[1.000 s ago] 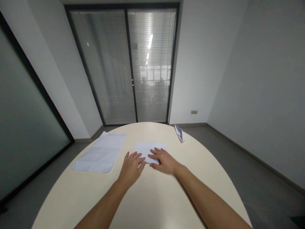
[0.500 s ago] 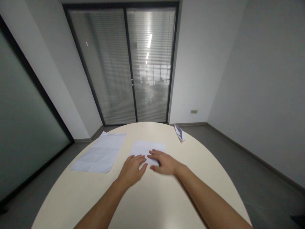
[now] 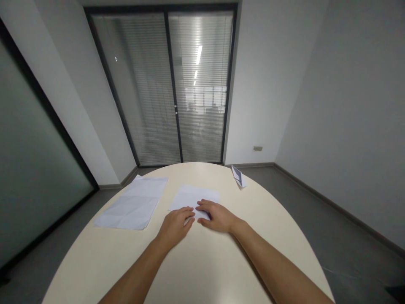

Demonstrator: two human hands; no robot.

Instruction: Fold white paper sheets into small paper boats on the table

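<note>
Both hands lay flat on a folded sheet of white paper near the middle of the table. The left hand pressed its fingertips on the sheet's near left edge, and the right hand lay just beside it, covering the near right corner, the two index fingers almost touching. Neither hand had a closed grip; the fingers were spread and pressing down, grasping nothing. The step in hand looked like creasing: the paper was held down while its near edge was flattened. The next move would probably call for steady, even pressure along that edge, with one hand pinning the sheet so that it did not slide on the smooth top.

The sheet was thin, matte and roughly rectangular, lying slightly askew. The table was cream-coloured, rounded at its far end, with a smooth, faintly glossy surface. To the left, well apart from the hands, lay a larger white sheet, flat but marked by a grid of fold lines. At the far right edge of the table sat a small folded paper piece, pointed and angular; its exact form was too small to tell.
</note>
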